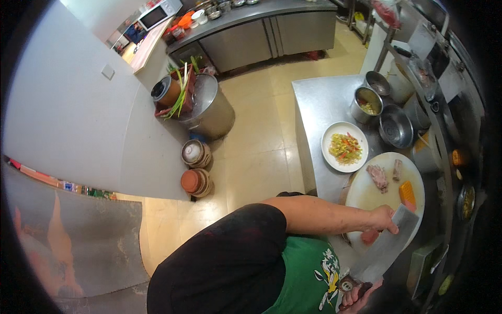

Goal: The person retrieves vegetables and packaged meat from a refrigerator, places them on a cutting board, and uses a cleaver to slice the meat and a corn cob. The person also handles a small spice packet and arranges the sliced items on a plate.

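My right hand (359,297) grips the handle of a broad cleaver (386,245), whose blade slants up and right over the near edge of a round white cutting board (362,196). Close against the blade's far part is my left hand (381,218), its thumb at the metal; whether its fingers pinch anything is hidden. A pink piece of meat (369,236) lies just below that hand. Farther up the board are a pale chunk of meat (377,177), a narrower piece of meat (397,169) and an orange block (407,190) with a grid-patterned surface and a pink end.
Beside the board, a white plate (326,155) of chopped vegetables stands on the steel table (313,98). Behind it are a metal pot (362,114) and a steel bowl (394,127). A rail (431,110) runs along the right. Ceramic jars (192,182) stand on the floor by the wall.
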`<state>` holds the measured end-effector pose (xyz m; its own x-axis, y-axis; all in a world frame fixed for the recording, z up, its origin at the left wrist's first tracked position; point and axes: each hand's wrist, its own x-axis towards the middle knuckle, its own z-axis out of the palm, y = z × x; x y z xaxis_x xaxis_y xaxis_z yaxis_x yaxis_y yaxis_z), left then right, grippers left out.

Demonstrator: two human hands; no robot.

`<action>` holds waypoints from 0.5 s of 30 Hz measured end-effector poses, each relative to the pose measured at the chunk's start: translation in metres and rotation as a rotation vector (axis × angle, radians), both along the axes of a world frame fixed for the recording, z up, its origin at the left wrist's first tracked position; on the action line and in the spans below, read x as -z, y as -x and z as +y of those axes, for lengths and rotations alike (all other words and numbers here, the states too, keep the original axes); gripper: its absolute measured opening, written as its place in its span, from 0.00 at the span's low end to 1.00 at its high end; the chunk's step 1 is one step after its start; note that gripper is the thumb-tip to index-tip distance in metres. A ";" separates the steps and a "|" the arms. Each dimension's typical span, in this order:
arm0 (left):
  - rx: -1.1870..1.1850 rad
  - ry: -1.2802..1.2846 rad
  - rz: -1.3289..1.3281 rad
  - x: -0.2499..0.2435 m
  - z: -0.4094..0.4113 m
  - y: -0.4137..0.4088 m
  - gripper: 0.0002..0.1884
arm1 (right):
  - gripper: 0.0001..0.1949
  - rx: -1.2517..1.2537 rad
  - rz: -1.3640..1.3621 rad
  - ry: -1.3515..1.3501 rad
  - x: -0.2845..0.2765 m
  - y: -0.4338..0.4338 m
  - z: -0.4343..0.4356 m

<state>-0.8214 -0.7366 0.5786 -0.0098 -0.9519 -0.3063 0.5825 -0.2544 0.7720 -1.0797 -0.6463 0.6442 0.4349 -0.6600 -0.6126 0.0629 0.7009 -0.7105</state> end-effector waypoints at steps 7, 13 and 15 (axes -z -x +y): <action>0.078 0.046 -0.030 0.013 0.004 -0.027 0.14 | 0.23 -0.019 -0.031 -0.046 0.016 0.007 -0.013; 0.383 0.154 -0.075 -0.006 -0.017 -0.030 0.21 | 0.24 0.044 -0.047 -0.047 0.021 0.017 0.005; 0.476 0.241 -0.027 0.011 -0.032 -0.020 0.21 | 0.24 0.121 0.001 0.041 0.004 0.009 0.023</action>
<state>-0.8011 -0.7685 0.5681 -0.4530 -0.8874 -0.0853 0.4252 -0.2992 0.8542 -1.0882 -0.6236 0.6397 0.3503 -0.7318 -0.5846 0.1448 0.6589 -0.7382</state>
